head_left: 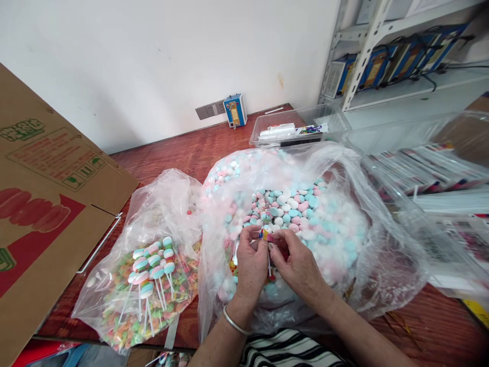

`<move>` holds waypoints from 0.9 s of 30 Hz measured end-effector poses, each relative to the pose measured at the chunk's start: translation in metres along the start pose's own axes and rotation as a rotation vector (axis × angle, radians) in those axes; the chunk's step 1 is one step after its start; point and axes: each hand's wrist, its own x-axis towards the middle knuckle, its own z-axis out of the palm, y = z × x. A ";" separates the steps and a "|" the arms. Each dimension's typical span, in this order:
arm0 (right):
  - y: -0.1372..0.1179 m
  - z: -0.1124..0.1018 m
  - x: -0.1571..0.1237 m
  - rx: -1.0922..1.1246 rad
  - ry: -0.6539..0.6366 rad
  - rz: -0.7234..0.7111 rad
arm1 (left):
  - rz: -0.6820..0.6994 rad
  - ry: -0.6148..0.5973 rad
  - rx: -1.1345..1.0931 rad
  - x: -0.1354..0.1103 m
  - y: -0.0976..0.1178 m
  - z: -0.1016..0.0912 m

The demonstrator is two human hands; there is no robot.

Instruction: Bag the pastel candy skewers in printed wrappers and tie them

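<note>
My left hand [250, 267] and my right hand [296, 267] meet over a big clear plastic bag [344, 275] full of pink, blue and white candy pieces [290, 206]. Both hands pinch a small candy skewer [267, 239] on a thin white stick that hangs down between them. A silver bangle sits on my left wrist. To the left, a second clear bag [114, 285] holds small colourful ring candies with several finished candy sticks [151, 270] lying on top.
A large cardboard box [46, 204] leans at the left edge of the red-brown wooden table [171, 153]. A clear plastic tray [298, 127] stands behind the bags. Clear packets of printed wrappers [431, 168] lie at the right. Metal shelving stands at the back right.
</note>
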 end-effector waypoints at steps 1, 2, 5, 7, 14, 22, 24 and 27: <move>0.000 0.000 -0.001 -0.040 0.013 -0.046 | 0.016 0.004 0.038 0.000 0.002 -0.002; 0.001 0.000 -0.001 -0.107 0.033 -0.113 | 0.029 0.009 0.055 0.000 0.004 -0.003; 0.003 -0.001 -0.001 -0.388 0.118 -0.300 | 0.098 0.005 0.066 -0.002 0.008 -0.004; 0.004 -0.003 -0.001 -0.513 0.131 -0.322 | 0.151 -0.012 0.102 -0.003 0.009 -0.002; 0.007 -0.007 -0.001 -0.290 0.054 -0.145 | 0.068 -0.093 0.200 0.001 0.003 0.002; 0.003 -0.006 -0.001 -0.073 0.051 -0.046 | 0.178 -0.107 0.241 0.001 0.000 0.007; 0.001 -0.005 -0.001 -0.079 0.040 -0.059 | 0.201 -0.103 0.268 0.002 0.000 0.007; -0.001 -0.004 -0.003 -0.033 0.023 -0.062 | 0.190 -0.091 0.309 0.004 -0.003 0.006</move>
